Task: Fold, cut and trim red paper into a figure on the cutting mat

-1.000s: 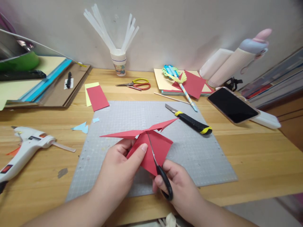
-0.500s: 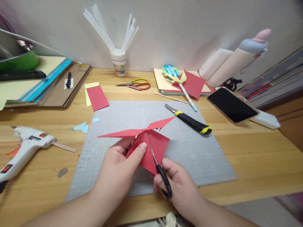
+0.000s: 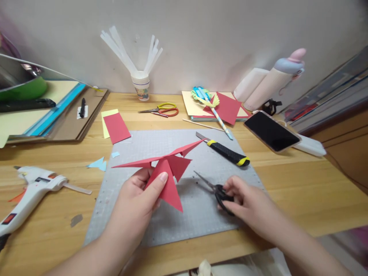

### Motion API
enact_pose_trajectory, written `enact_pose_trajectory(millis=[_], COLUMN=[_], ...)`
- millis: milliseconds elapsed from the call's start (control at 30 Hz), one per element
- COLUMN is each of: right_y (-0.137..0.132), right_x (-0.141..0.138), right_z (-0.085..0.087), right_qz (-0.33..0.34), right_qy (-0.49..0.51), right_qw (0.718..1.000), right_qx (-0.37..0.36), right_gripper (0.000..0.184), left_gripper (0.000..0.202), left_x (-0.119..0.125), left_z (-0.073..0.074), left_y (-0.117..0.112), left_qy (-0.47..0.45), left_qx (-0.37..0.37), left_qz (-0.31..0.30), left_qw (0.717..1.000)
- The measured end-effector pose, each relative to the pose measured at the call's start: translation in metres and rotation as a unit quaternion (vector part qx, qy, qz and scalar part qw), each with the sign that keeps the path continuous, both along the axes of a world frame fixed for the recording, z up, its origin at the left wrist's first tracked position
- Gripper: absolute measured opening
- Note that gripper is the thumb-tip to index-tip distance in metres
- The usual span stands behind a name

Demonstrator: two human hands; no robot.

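Note:
Between the thumb and fingers of my left hand [image 3: 143, 195] is a piece of red paper [image 3: 169, 188], cut and folded into several pointed flaps. A slit now parts its lower section into two flaps. To the right, my right hand [image 3: 244, 195] is closed round the black handles of a pair of scissors [image 3: 221, 195]. The scissors' blades point up and left, apart from the paper. Both hands are above the grey cutting mat [image 3: 201, 222]. A black and yellow utility knife [image 3: 228, 152] lies on the mat behind them.
A white glue gun [image 3: 34, 191] lies at left. Behind the mat are red and yellow paper pieces [image 3: 116, 128], a second pair of scissors [image 3: 163, 110], a paper cup of glue sticks [image 3: 140, 86] and a paper flower [image 3: 215, 111]. A phone [image 3: 271, 130] lies at right.
The scissors have come out of the red paper and moved right with my right hand. The cut has opened, spreading the lower flaps apart. My left hand still holds the paper.

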State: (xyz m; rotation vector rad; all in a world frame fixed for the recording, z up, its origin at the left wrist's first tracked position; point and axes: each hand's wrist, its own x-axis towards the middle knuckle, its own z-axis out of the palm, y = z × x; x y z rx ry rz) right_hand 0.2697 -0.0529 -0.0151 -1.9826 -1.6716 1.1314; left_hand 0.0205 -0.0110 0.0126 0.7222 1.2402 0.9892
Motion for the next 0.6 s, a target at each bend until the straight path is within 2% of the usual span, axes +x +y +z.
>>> enact_pose_trajectory(millis=[67, 133, 200, 267, 333, 400, 433, 500, 600], right_y=[0.006, 0.012, 0.017, 0.019, 0.019, 0.020, 0.020, 0.022, 0.025], right_x=[0.012, 0.020, 0.022, 0.016, 0.004, -0.014, -0.023, -0.041, -0.061], right_z=[-0.003, -0.005, -0.004, 0.003, 0.014, 0.024, 0.027, 0.027, 0.019], right_qz=[0.012, 0.035, 0.053, 0.048, 0.027, 0.033, 0.052, 0.074, 0.048], right_qy=[-0.115, -0.173, -0.180, -0.147, -0.057, 0.119, 0.216, 0.373, 0.483], right_qw=[0.992, 0.978, 0.969, 0.969, 0.978, 0.983, 0.970, 0.923, 0.874], right_qx=[0.059, 0.116, 0.159, 0.193, 0.199, 0.133, 0.103, 0.048, -0.021], right_gripper=[0.008, 0.003, 0.008, 0.012, 0.020, 0.046, 0.056, 0.051, 0.037], left_gripper=[0.034, 0.033, 0.033, 0.035, 0.037, 0.038, 0.037, 0.036, 0.035], left_x=[0.003, 0.004, 0.002, -0.001, -0.005, -0.009, -0.011, -0.013, -0.012], left_z=[0.004, 0.006, 0.007, 0.006, 0.004, 0.001, -0.001, -0.003, -0.005], left_y=[-0.002, -0.004, -0.003, -0.002, -0.001, 0.000, 0.001, 0.002, 0.005], left_qy=[0.000, -0.001, -0.005, -0.014, -0.028, -0.039, -0.040, -0.038, -0.030], left_qx=[-0.011, -0.014, -0.014, -0.016, -0.017, -0.016, -0.016, -0.027, -0.036], left_qz=[-0.011, -0.018, -0.033, -0.060, -0.092, -0.123, -0.136, -0.163, -0.189], left_qw=[1.000, 1.000, 0.999, 0.998, 0.995, 0.991, 0.990, 0.985, 0.981])
